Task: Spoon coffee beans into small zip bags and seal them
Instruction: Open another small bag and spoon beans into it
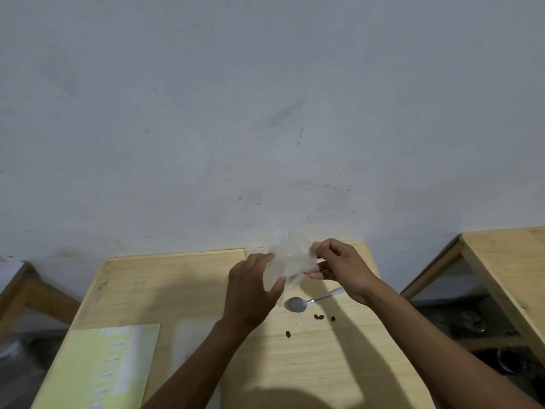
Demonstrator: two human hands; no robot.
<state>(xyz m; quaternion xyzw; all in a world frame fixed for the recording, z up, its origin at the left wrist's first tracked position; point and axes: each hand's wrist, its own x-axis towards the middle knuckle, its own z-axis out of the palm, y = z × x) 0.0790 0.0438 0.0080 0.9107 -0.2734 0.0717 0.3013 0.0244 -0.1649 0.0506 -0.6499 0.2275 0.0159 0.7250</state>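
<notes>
Dim, soft focus, motion blur, wide-angle distortion

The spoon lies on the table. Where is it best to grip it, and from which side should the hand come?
Grip the spoon by its handle, probably from the right with the right hand. The handle points up and right, ending under that hand, while the bowl lies lower left, near the left hand. Both hands now hold the clear zip bag.

Both hands hold a clear bag (pixel 290 261) above the table (pixel 324 364). Left hand (pixel 250 293) grips its left edge; right hand (pixel 339 268) pinches its right edge. A spoon (pixel 306 301) lies on the table below, four beans (pixel 318 317) scattered nearby. A green sheet (pixel 100 367) lies at left.
</notes>
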